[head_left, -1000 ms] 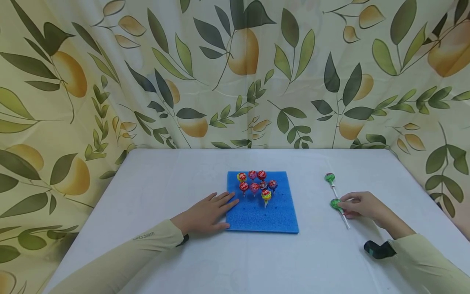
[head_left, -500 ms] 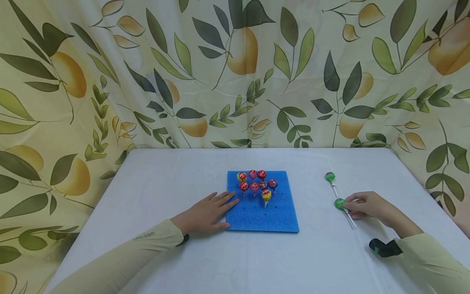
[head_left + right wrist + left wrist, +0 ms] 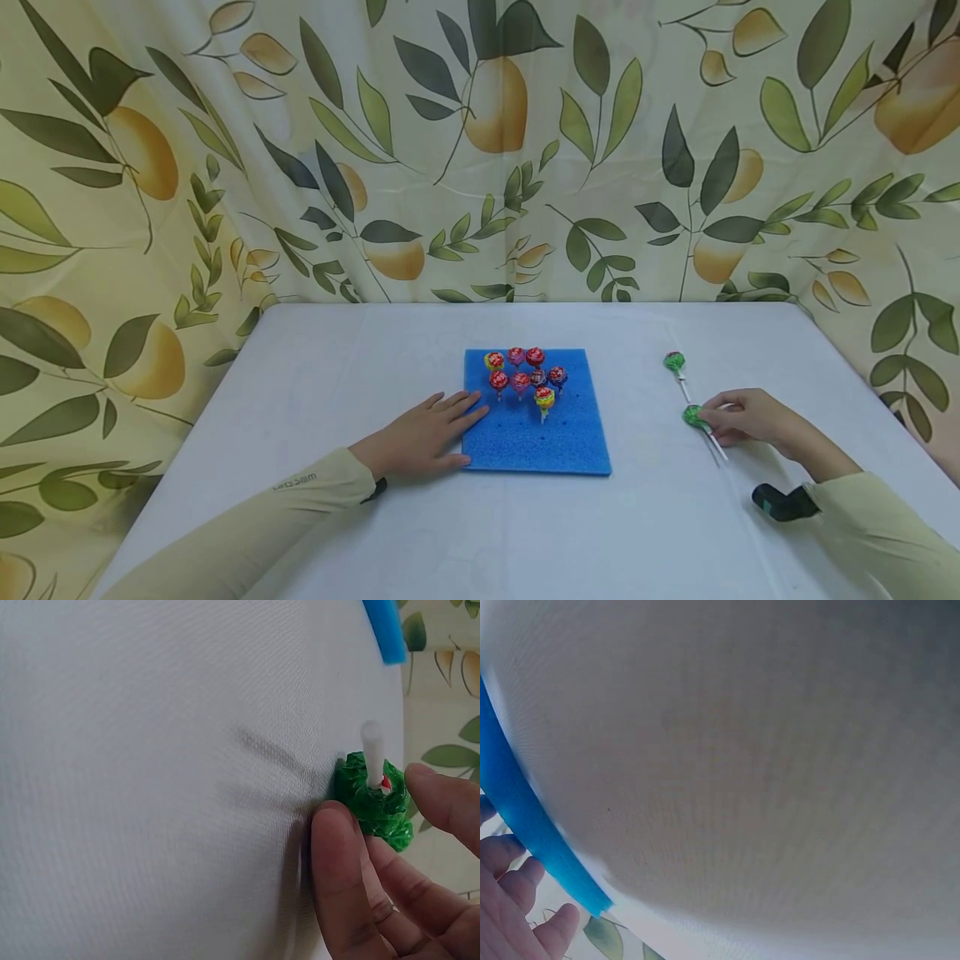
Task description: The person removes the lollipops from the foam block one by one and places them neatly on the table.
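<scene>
My left hand (image 3: pixel 420 435) lies with fingers spread on the left edge of a blue foam board (image 3: pixel 536 454). In the left wrist view, its fingers show beside the board's blue side (image 3: pixel 532 821). Several wrapped lollipops stand upright in the board's far half, among them a yellow-and-red lollipop (image 3: pixel 543 398) nearest me. Right of the board, my right hand (image 3: pixel 753 421) pinches a green-wrapped lollipop (image 3: pixel 694 416) by its head, low over the table, its white stick slanting toward me. The right wrist view shows the green wrapper (image 3: pixel 367 799) between thumb and fingers.
A second green lollipop (image 3: pixel 674 362) lies on the white-covered table (image 3: pixel 360 350), just beyond the right hand. Small holes dot the front part of the foam. A leaf-and-fruit patterned curtain (image 3: pixel 480 192) hangs behind the table's far edge.
My right hand has shifted slightly right with the green lollipop, mostly between the first two frames. The left hand and the foam board have stayed put.
</scene>
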### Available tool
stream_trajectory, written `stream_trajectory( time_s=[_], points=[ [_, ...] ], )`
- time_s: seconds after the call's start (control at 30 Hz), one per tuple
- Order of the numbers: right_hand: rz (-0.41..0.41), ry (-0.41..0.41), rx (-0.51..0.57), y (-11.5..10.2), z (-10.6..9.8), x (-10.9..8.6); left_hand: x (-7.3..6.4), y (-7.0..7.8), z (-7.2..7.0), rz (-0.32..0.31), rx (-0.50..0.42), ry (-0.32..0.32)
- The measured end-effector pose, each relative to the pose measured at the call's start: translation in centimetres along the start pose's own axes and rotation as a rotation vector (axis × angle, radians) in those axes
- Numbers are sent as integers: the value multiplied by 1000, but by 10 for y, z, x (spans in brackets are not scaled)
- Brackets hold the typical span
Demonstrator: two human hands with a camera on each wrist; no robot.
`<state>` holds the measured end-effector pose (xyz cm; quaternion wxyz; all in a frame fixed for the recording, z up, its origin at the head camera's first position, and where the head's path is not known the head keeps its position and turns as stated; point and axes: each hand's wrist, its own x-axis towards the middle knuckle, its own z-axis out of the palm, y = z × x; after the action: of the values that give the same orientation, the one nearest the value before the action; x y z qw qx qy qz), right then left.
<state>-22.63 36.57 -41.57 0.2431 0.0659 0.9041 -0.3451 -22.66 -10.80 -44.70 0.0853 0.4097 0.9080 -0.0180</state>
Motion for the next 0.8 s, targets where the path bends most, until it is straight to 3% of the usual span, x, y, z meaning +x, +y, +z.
stream_trajectory(
  time_s=[0.33, 0.8],
  points=[
    [-58, -46, -45, 0, -12, -4, 1, -1, 2, -2, 11, -5],
    [-171, -127, -75, -23, -46, -16, 1, 1, 1, -1, 5, -7]
  ],
)
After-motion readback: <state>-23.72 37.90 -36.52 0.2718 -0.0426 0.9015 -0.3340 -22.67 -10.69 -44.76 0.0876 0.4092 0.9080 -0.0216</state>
